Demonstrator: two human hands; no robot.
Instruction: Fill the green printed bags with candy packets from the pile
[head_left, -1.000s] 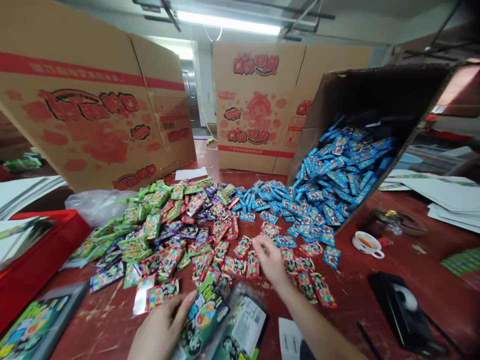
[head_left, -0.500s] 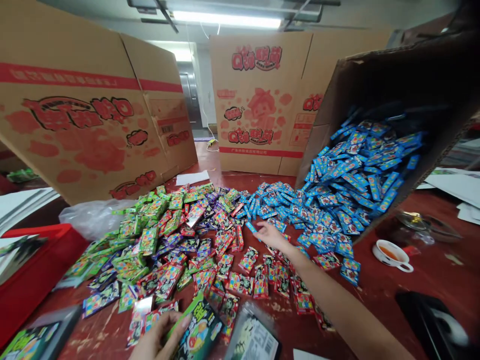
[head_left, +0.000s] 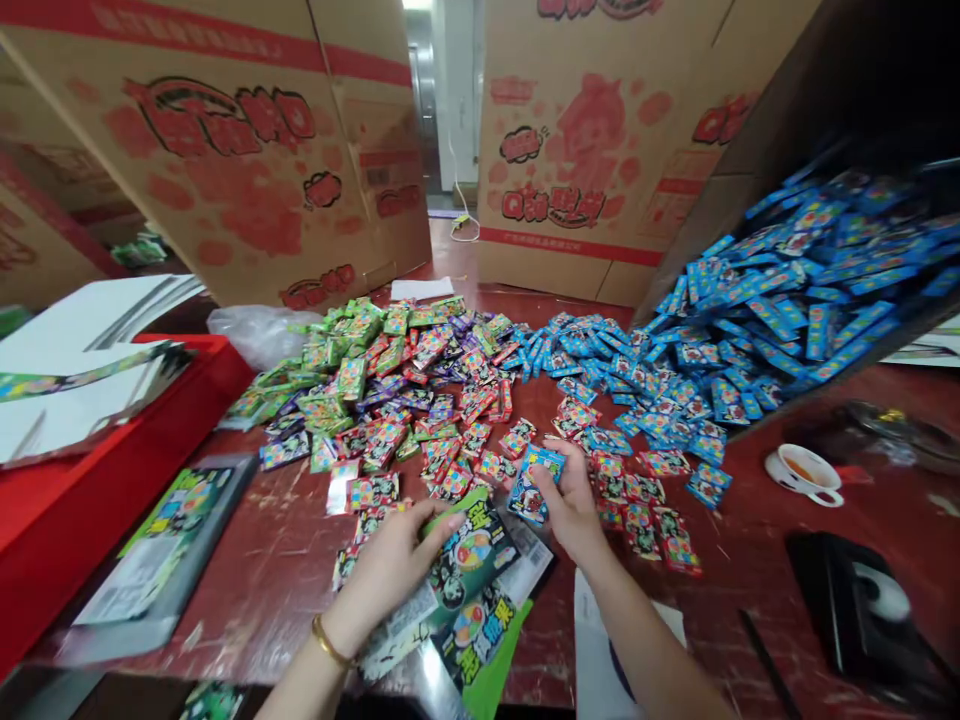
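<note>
My left hand (head_left: 397,560) grips a black and green printed candy bag (head_left: 474,562) by its upper left side, thumb on top. To the right of that bag, my right hand (head_left: 576,505) pinches a small blue candy packet (head_left: 529,492) between thumb and fingers. More printed bags (head_left: 484,635) lie under the held one at the near table edge. Red packets (head_left: 626,490) lie around both hands. Beyond them spread green packets (head_left: 352,335) with purple and red ones mixed in, and a heap of blue packets (head_left: 652,400) on the right.
A tipped cardboard box (head_left: 720,210) spills blue packets at right. Cardboard cartons (head_left: 225,190) stand behind. At left are a red bin (head_left: 127,480) with papers and a stack of flat bags (head_left: 169,545). A cup (head_left: 802,470) and a black device (head_left: 855,610) sit at right.
My right hand has come back from the blue heap toward the bag with a blue packet. My left hand still holds the bag. The camera view has tilted down.
</note>
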